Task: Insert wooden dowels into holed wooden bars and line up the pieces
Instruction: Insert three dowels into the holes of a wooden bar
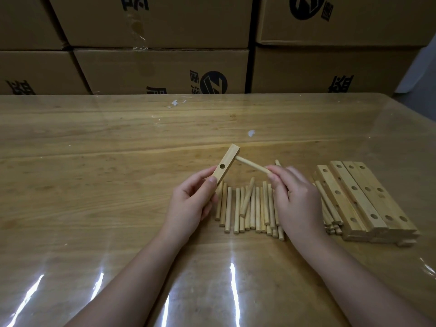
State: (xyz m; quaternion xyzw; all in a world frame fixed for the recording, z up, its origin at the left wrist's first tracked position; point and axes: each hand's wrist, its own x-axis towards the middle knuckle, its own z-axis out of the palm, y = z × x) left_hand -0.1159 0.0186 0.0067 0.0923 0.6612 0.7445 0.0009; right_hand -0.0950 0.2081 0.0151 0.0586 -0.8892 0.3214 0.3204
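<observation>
Desk cover (94, 267): A glossy clear sheet lies over the wood. A dropped part would likely slide or roll on it.
Left hand (191, 204): The fingers (212, 179) are curled round the lower end of one holed bar, with the thumb pressed on its face. The grip sits far from the joint, so a push from the side could twist the bar in the palm.
Right hand (297, 199): Its fingers (274, 173) pinch the near end of one dowel. A pinch at the very end gives poor steering, so the tip may wander.
Loose dowels (259, 208): These lie in a row on the desk, directly under both hands, with one lying askew across the others. A lowered wrist could scatter the row.
Stack of bars (363, 199): The stack sits to the right, just beside the right forearm. An elbow swing could knock it out of line.
Bar (227, 161): It is held above the desk, tilted, with one hole visible at mid-length.
Dowel (252, 165): Its far end meets the bar's side near the top. The depth of entry cannot be told. Driven at a slant, it could jam or split the hole's edge.
Boxes (160, 67): These are stacked behind the desk, well apart from the work, and pose no likely hazard.
</observation>
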